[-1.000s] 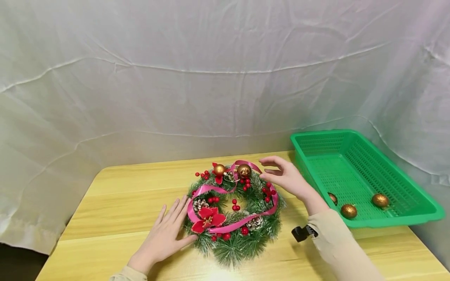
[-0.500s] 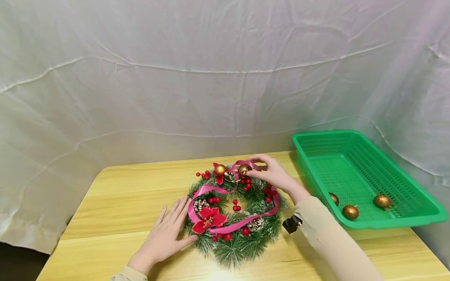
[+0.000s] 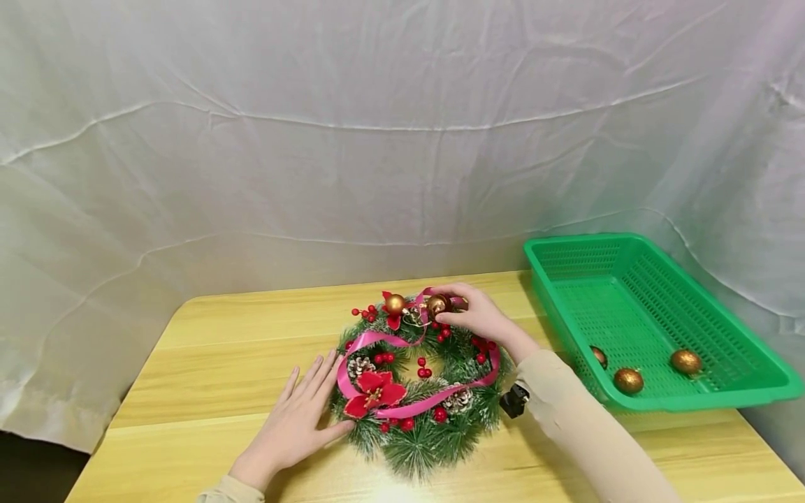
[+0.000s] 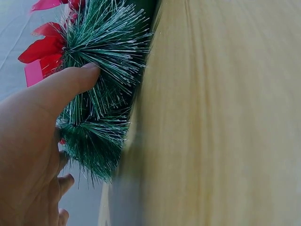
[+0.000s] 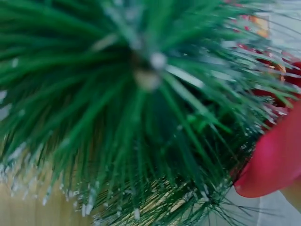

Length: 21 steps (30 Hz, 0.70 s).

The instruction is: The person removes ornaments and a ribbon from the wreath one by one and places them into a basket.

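A green Christmas wreath (image 3: pixel 411 447) lies on the table, trimmed with pink ribbon (image 3: pixel 426 403), pine cones, red berries and a red poinsettia (image 3: pixel 375 395). My right hand (image 3: pixel 483 320) reaches over its far right side, thumb and fingers around a gold bauble (image 3: pixel 437 305). Another gold bauble (image 3: pixel 395 304) sits just left of it. At the wreath's left edge, my left hand (image 3: pixel 295 423) rests with fingers spread. The left wrist view has that thumb against the needles (image 4: pixel 106 52). Green needles (image 5: pixel 141 117) fill most of the right wrist view, where the right hand's grip is hidden.
A green plastic basket (image 3: pixel 660 276) stands at the right of the wooden table (image 3: pixel 239 363). Several gold baubles lie in it, one (image 3: pixel 629 381) near its front corner. Light cloth (image 3: pixel 327 181) hangs behind the table. A black wrist camera (image 3: pixel 514 401) hangs by the right sleeve.
My right hand has moved left from beside the wreath onto the right-hand gold bauble and closed its fingers around it. The left hand has stayed put.
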Each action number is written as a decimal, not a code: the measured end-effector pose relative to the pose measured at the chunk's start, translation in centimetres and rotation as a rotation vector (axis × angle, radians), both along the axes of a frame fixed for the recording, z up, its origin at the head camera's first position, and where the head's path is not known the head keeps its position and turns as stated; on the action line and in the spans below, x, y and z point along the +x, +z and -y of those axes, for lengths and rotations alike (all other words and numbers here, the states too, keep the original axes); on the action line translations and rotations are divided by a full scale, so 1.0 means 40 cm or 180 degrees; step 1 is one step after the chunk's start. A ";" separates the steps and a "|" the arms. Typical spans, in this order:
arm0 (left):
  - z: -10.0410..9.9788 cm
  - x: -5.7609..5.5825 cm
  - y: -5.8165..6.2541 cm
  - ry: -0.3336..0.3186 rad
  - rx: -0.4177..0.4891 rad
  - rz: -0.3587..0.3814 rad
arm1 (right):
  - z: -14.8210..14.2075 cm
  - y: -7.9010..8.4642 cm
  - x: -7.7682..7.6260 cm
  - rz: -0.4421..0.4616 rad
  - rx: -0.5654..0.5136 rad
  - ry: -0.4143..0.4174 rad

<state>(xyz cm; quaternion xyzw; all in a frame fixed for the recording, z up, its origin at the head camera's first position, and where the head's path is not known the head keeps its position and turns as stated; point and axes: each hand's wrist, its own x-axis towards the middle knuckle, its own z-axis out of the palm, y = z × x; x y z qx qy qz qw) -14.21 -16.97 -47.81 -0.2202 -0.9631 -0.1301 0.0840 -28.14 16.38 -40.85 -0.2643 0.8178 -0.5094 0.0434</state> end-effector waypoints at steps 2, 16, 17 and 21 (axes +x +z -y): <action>0.000 0.000 0.000 0.0002 0.0009 0.0025 | 0.002 -0.010 -0.008 -0.0021 0.0088 -0.0017; 0.000 -0.001 -0.004 -0.0016 0.0003 -0.0033 | -0.003 -0.024 -0.022 -0.0014 0.0267 -0.0235; 0.000 -0.002 -0.005 -0.0017 0.0007 -0.0037 | -0.004 -0.021 -0.020 -0.0006 0.0226 -0.0253; 0.000 -0.002 -0.007 -0.0014 0.0009 -0.0064 | -0.009 -0.010 -0.013 0.0016 -0.0002 -0.0223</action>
